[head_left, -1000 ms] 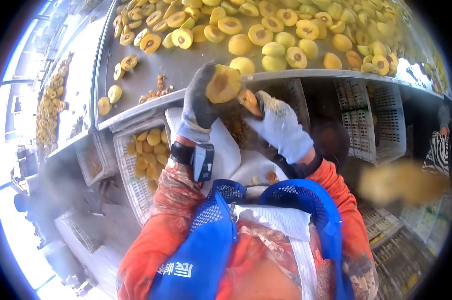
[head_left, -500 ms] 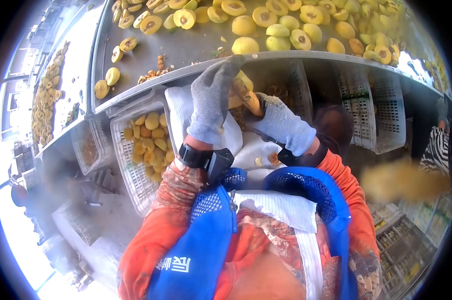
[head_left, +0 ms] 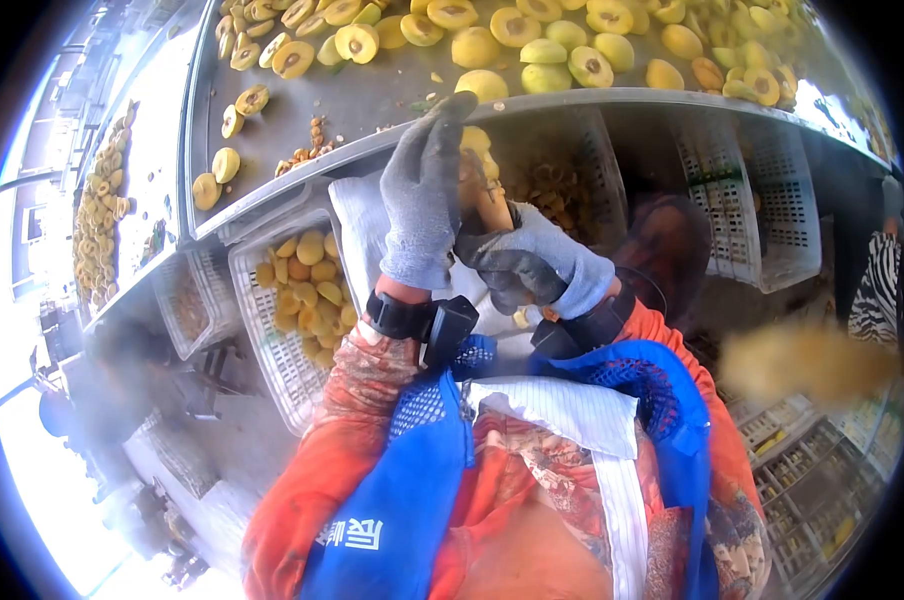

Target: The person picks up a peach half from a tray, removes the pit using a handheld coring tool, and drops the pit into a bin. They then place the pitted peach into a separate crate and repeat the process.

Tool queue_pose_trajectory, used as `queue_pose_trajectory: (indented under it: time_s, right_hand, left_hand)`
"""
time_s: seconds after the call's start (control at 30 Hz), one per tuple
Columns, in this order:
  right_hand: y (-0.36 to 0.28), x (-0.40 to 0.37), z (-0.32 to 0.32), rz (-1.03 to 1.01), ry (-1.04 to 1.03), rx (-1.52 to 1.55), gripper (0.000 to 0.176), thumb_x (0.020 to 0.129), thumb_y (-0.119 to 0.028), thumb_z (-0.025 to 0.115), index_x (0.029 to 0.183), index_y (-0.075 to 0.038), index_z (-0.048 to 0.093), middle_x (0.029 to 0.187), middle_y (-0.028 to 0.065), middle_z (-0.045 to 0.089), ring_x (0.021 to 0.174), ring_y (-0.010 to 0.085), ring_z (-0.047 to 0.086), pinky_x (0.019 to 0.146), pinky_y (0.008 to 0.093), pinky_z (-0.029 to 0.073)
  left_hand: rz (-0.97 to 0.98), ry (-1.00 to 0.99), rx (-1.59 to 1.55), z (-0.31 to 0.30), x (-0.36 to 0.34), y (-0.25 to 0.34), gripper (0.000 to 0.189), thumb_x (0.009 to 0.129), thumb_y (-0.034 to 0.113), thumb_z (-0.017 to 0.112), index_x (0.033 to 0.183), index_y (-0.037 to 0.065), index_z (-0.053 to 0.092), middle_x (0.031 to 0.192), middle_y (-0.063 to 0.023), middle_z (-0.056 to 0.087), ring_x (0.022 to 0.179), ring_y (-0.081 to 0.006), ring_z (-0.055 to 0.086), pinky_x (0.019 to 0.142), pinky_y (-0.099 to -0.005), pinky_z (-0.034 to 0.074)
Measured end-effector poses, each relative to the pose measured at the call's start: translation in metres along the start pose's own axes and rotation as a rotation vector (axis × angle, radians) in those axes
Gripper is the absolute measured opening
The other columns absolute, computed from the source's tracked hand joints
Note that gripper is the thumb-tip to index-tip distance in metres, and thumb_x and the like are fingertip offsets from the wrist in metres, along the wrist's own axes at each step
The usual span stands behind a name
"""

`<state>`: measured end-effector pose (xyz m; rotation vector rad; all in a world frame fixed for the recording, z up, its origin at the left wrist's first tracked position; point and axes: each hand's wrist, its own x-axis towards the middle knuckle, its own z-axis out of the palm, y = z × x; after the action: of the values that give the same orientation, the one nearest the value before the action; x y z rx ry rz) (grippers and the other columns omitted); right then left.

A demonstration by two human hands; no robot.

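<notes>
My left hand (head_left: 422, 195), in a grey glove, is raised at the table's edge with its fingers closed around a yellow fruit (head_left: 478, 142), which is partly hidden behind them. My right hand (head_left: 537, 262), gloved too, is wrapped round a tool with a wooden-looking handle (head_left: 492, 210). The tool's upper end meets the lower side of the fruit; its exact shape is blurred. White cloth (head_left: 357, 215) lies below and beside the hands.
Halved yellow fruits (head_left: 357, 43) and whole ones spread over the metal table (head_left: 272, 105). A white crate (head_left: 272, 350) of fruit pieces stands at the left; other crates (head_left: 717, 205) are under the table. A blurred person in striped clothing (head_left: 875, 285) is at the far right.
My right hand has turned and moved slightly down and left, its fingers now showing around the handle. My left hand stays nearly in place at the fruit.
</notes>
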<state>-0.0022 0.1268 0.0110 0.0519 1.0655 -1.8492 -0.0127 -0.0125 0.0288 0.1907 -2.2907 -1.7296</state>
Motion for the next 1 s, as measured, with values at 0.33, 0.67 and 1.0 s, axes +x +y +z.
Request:
queue_pose_trajectory:
  time_s: [0.33, 0.67, 1.0]
  right_hand:
    - [0.008, -0.012, -0.034, 0.137, -0.353, 0.2, 0.022, 0.072, -0.015, 0.067, 0.087, -0.003, 0.056, 0.062, 0.0014, 0.05, 0.049, 0.0104, 0.047, 0.042, 0.0238, 0.035]
    - [0.026, -0.001, -0.004, 0.216, -0.393, 0.312, 0.025, 0.075, -0.012, 0.064, 0.091, 0.003, 0.054, 0.054, 0.0033, 0.045, 0.037, 0.012, 0.041, 0.035, 0.0262, 0.033]
    - [0.022, 0.009, -0.02, 0.138, -0.484, 0.294, 0.019, 0.074, -0.008, 0.065, 0.087, 0.002, 0.055, 0.055, 0.0024, 0.046, 0.037, 0.0114, 0.041, 0.036, 0.0246, 0.033]
  left_hand:
    - [-0.023, -0.223, -0.103, 0.001, -0.003, -0.002, 0.027, 0.097, 0.017, 0.055, 0.119, 0.004, 0.064, 0.103, -0.0065, 0.07, 0.08, -0.0105, 0.064, 0.068, -0.024, 0.053]
    - [-0.304, -0.014, -0.661, 0.008, -0.016, -0.016, 0.031, 0.092, 0.015, 0.058, 0.119, 0.001, 0.061, 0.107, -0.0075, 0.065, 0.077, -0.0153, 0.066, 0.066, -0.0269, 0.054]
    - [-0.405, 0.203, -0.534, -0.118, -0.058, -0.09, 0.043, 0.098, 0.037, 0.047, 0.127, 0.006, 0.054, 0.113, -0.0111, 0.061, 0.092, -0.0231, 0.064, 0.063, -0.0346, 0.057]
